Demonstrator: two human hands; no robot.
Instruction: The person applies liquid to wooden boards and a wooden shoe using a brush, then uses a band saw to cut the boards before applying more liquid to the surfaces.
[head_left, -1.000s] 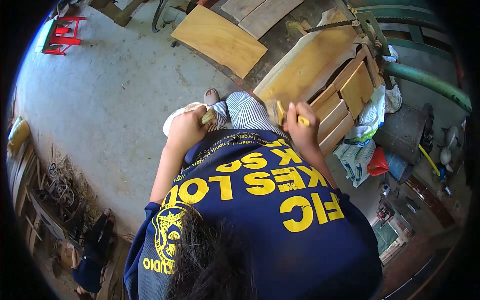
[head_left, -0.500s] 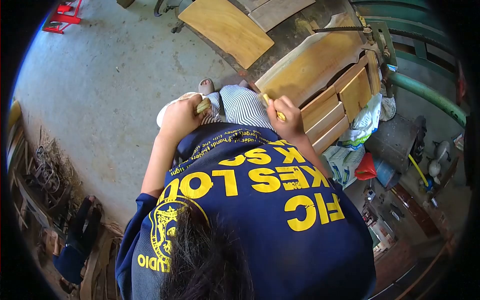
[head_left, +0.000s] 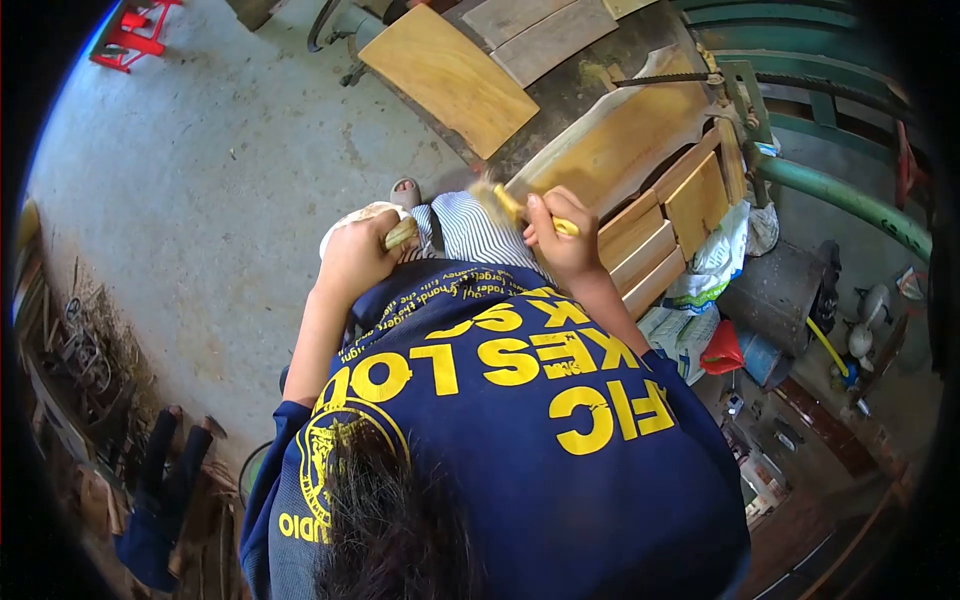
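Note:
Fingers wrapped round it, my left hand [head_left: 355,255] holds a small yellowish-green object [head_left: 401,234] that I cannot make out fully, above my lap beside a pale cloth or bag [head_left: 345,222]. My right hand [head_left: 563,232] grips the yellow handle of a brush [head_left: 512,205]. The brush's bristles point up and left, over the striped trousers [head_left: 468,226] at my knee. Just beyond the right hand lies a large wooden slab [head_left: 620,135] with a pale, wavy edge.
Smaller boards [head_left: 697,205] lie right of the slab, and a wide board [head_left: 450,75] is ahead. A saw blade [head_left: 668,78] and green pipe [head_left: 850,195] are at the right. A red stool [head_left: 130,40] stands far left. Another person [head_left: 160,510] is at the lower left.
The brush has swung left, over the striped trousers, and its bristles show again. My right hand has shifted slightly left. My left hand keeps its hold. The view has shifted a little.

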